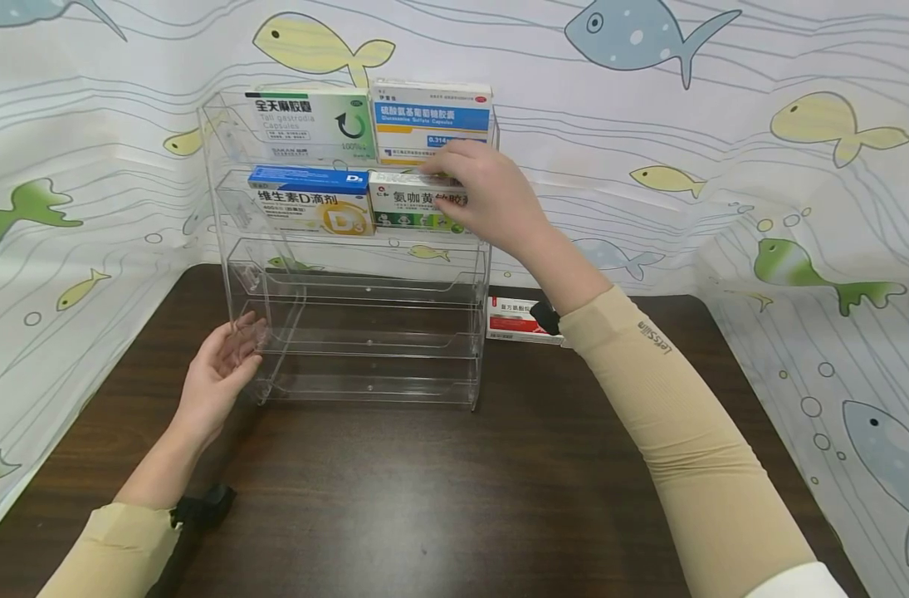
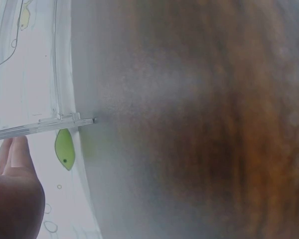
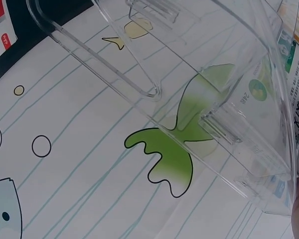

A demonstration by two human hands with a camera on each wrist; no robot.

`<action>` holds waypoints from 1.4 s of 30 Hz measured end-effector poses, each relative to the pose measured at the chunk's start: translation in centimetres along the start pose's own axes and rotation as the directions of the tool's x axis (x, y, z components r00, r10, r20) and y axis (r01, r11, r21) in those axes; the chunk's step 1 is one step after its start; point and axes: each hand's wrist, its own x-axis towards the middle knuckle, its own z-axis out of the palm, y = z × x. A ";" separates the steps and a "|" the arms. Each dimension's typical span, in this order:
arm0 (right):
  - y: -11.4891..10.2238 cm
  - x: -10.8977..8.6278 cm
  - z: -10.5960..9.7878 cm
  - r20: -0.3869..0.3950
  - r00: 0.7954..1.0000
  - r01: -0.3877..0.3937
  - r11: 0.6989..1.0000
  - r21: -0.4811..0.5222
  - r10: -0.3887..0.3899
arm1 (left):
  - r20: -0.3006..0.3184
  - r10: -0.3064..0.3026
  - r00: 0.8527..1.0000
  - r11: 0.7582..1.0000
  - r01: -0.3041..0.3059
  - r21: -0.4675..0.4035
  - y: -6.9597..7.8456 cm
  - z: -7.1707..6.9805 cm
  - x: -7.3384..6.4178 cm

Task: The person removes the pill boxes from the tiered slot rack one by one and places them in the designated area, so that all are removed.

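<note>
Here, carton (image 1: 403, 200) (green-banded), in right hand (image 1: 491, 193)

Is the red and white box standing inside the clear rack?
No, the red and white box is on the table, beside the rack.

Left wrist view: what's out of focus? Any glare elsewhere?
Left wrist: wood-grain tabletop smeared, with pale haze; clear rack edge sharper. Head: soft glare on the tabletop, D3 box print legible. Right wrist: fish-print backdrop crisper, thin highlights along the rack.

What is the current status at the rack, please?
Left hand holds clear rack. Right hand pinches white-and-green box, second tier down. No obstruction seen.
</note>
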 end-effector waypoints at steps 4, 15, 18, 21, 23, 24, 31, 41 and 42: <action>-0.1 0.0 0.0 -0.004 1.000 0.005 1.000 0.013 -0.005 | -0.004 0.000 1.000 1.000 0.000 -0.020 0.0 0.0 0.0; -0.1 -0.1 -0.1 -0.024 1.000 0.007 0.998 0.055 -0.006 | -0.015 0.004 1.000 0.998 -0.005 -0.067 0.0 0.1 0.0; 0.0 -0.2 -0.1 -0.043 0.999 0.020 0.997 0.071 -0.017 | -0.015 0.003 1.000 0.998 -0.004 -0.067 0.0 0.1 0.0; 0.0 -0.2 -0.3 -0.075 0.996 0.048 0.995 0.084 -0.041 | -0.015 0.000 1.000 0.998 -0.001 -0.066 0.0 0.1 0.0; 0.0 -0.3 -0.4 -0.101 0.993 0.074 0.994 0.086 -0.065 | -0.015 -0.002 1.000 0.998 0.001 -0.067 0.0 0.1 -0.1; 0.0 -0.3 -0.5 -0.117 0.990 0.090 0.992 0.085 -0.079 | -0.015 -0.003 1.000 0.998 0.002 -0.068 0.0 0.1 -0.1; -0.5 -0.2 -1.2 -0.212 0.968 0.151 0.986 0.073 -0.133 | -0.021 0.003 1.000 0.998 -0.005 -0.063 -0.1 0.1 -0.1; -1.6 -0.4 -3.1 -0.323 0.933 0.191 0.979 0.076 -0.157 | -0.020 -0.012 1.000 0.999 0.011 -0.046 -0.1 0.1 -0.1; -1.7 -0.4 -3.4 -0.332 0.930 0.195 0.978 0.079 -0.158 | -0.019 -0.012 1.000 0.999 0.011 -0.048 -0.1 0.1 0.0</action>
